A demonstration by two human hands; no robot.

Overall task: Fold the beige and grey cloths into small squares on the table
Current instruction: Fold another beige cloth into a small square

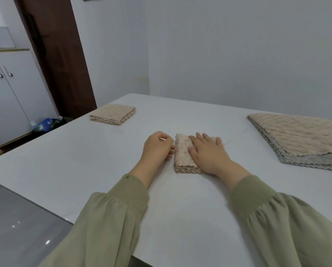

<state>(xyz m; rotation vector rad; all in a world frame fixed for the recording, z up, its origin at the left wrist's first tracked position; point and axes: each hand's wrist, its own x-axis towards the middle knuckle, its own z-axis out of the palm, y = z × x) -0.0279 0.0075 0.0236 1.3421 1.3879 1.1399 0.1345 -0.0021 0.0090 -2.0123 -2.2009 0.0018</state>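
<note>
Right hand [207,151] flat on folded beige cloth [182,153], hiding its right half.

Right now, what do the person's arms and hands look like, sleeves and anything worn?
Both arms wear loose olive-green sleeves gathered into ribbed cuffs at the wrists. The left hand and right hand are bare: no gloves, rings or watch visible.

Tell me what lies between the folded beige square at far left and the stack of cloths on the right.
Head view: the half-folded beige cloth under both hands, left, right; otherwise bare table.
</note>
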